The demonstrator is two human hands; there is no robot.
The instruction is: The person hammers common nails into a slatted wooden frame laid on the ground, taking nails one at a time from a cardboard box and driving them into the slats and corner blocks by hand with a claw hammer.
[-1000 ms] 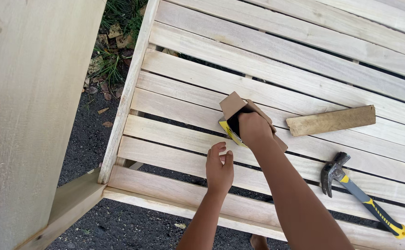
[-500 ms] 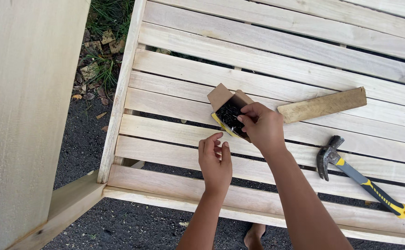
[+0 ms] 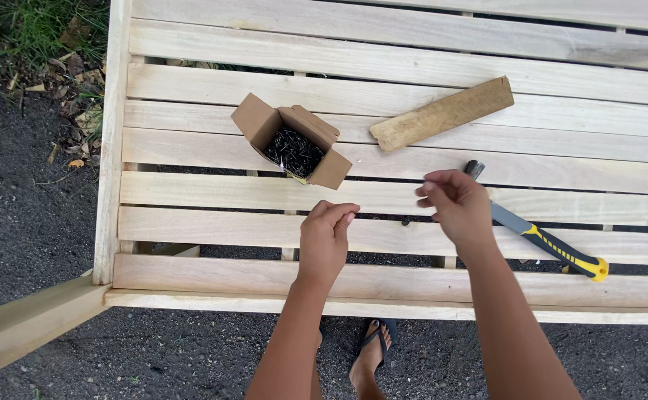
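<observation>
Both hands hover over the slatted wooden bench (image 3: 383, 89), seen from the head camera. Left hand (image 3: 325, 238) has its fingers curled, thumb against fingertips, above the second slat from the front edge; whether it pinches anything is too small to tell. Right hand (image 3: 453, 206) is likewise pinched at thumb and forefinger, contents not discernible, and covers part of a hammer (image 3: 545, 238) with a yellow-and-black handle lying on the slats. An open cardboard box of dark nails (image 3: 293, 148) stands behind the left hand, well clear of both. Just beside the box lies a short wooden block (image 3: 442, 113). One sandalled foot (image 3: 372, 354) rests on gravel ground (image 3: 35, 222).
</observation>
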